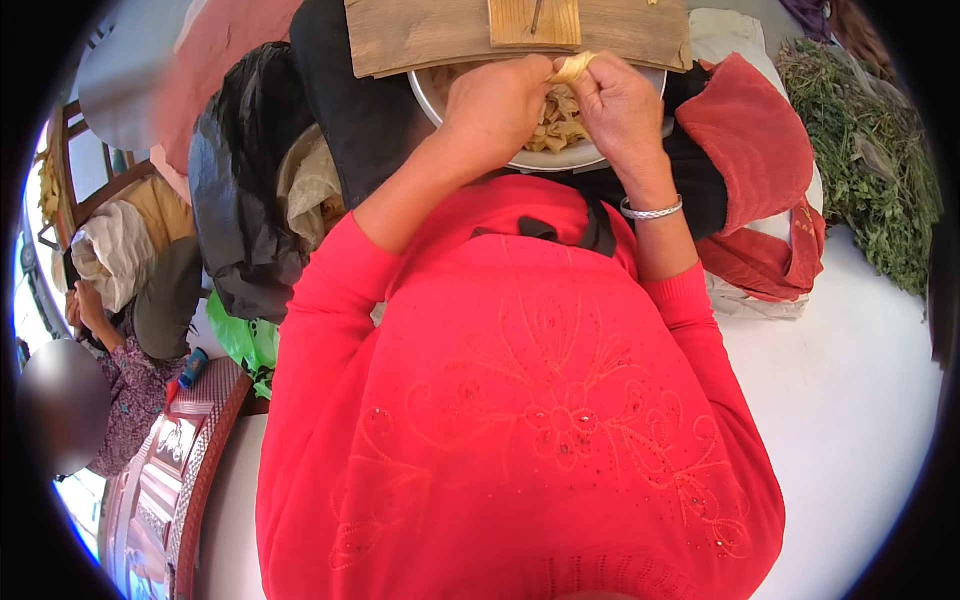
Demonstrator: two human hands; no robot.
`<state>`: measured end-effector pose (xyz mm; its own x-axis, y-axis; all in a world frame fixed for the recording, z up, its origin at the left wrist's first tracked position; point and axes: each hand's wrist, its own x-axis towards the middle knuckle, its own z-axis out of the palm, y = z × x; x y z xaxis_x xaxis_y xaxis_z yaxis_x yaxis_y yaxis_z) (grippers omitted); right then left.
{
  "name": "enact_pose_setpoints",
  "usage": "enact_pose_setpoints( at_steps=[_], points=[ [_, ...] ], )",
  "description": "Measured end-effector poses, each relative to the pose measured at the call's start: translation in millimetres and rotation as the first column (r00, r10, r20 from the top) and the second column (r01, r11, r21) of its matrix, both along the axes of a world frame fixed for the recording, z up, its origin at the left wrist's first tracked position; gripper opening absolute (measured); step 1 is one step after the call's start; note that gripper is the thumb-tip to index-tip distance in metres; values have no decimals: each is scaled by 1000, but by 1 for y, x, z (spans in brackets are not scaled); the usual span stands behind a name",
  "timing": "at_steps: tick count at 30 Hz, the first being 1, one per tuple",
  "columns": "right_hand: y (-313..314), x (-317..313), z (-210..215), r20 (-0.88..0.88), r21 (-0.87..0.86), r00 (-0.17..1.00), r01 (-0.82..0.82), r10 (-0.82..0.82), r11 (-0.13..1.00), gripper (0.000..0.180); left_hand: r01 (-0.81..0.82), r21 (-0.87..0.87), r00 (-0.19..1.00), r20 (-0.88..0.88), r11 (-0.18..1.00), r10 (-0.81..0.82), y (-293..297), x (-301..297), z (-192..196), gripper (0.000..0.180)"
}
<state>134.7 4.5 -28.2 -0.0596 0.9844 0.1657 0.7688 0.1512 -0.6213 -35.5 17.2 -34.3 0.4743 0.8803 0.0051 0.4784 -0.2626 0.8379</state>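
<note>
Both hands meet over a metal basin (575, 158) on my lap. Between them is a pale yellow, folded strip (573, 67), possibly dough or leaf; I cannot tell which. My left hand (500, 105) is closed, its thumb and forefinger pinching the strip's left end. The fingers of my right hand (622, 105), its wrist in a silver bracelet (651, 211), grip the other end. Below them, several pale yellow curled pieces (560, 125) lie in the basin. A wooden board (430, 38) rests across the basin's far side, just beyond my hands.
A smaller wood block (535, 22) with a thin dark metal piece sits on the board. At left stands a black plastic bag (235, 180). Red cloth (750, 140) lies at right, with cut greenery (860, 160) beyond. Another person (130, 390) sits at far left.
</note>
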Motion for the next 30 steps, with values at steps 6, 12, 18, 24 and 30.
enact_pose_setpoints(
  at_steps=[6,12,18,24,30],
  points=[
    [-22,-22,-27,-757,-624,471,-314,-453,716,29,-2,318,1000,-12,948,6,-17,-18,-17,29],
    [-21,-7,-41,-874,-356,4,-685,-486,635,19,20,-42,971,241,999,-10,-19,-19,-2,32],
    [-22,-26,-15,-638,-276,764,-110,-96,955,13,-51,-29,994,-94,998,48,-6,-2,7,25],
    [-13,-23,1,-472,-11,882,-3,-2,1000,12,-94,-669,825,363,737,434,-1,7,-8,21],
    [20,-10,-6,-763,-112,639,11,-94,994,12,57,-752,764,456,657,456,-32,0,13,28]
  ],
)
